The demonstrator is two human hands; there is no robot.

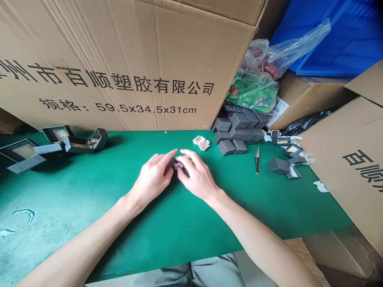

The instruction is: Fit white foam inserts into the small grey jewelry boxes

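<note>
Near the middle of the table, my left hand and my right hand meet around a small dark grey box. Fingers of both hands are closed on it, one hand at each side. A pale part shows in the gap between them; the rest of the box is hidden by my fingers. Just beyond my right hand lies a crumpled white piece. Farther right is a pile of closed dark grey boxes, with black-handled tweezers in front.
Open grey boxes stand at the far left. Loose grey boxes and white scraps lie at the right. A large cardboard carton walls the back, another carton the right. Plastic bags sit behind the pile. Water wets the left front.
</note>
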